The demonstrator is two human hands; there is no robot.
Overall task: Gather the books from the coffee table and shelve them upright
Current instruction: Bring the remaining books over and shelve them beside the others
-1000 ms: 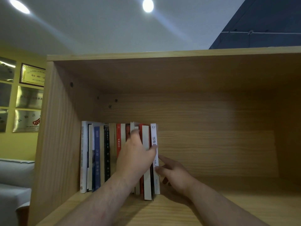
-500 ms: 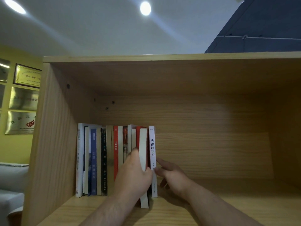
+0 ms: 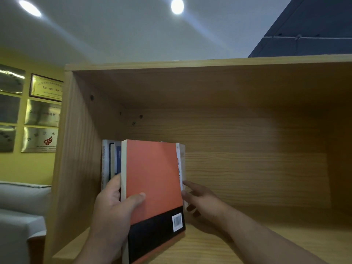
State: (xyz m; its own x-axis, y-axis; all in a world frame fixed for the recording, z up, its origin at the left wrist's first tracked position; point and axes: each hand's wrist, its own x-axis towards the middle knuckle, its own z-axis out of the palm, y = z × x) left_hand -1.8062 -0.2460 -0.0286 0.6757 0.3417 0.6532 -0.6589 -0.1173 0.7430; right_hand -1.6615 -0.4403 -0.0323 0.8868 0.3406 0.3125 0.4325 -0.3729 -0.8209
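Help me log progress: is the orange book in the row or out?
Out. The left hand holds the orange book in front of the shelved row, back cover facing the camera.

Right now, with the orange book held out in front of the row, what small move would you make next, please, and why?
Probably turn the orange book spine outward and slide it upright into the row: the left hand grips it cover-on to us, out of line, while the right hand touches the white end book.
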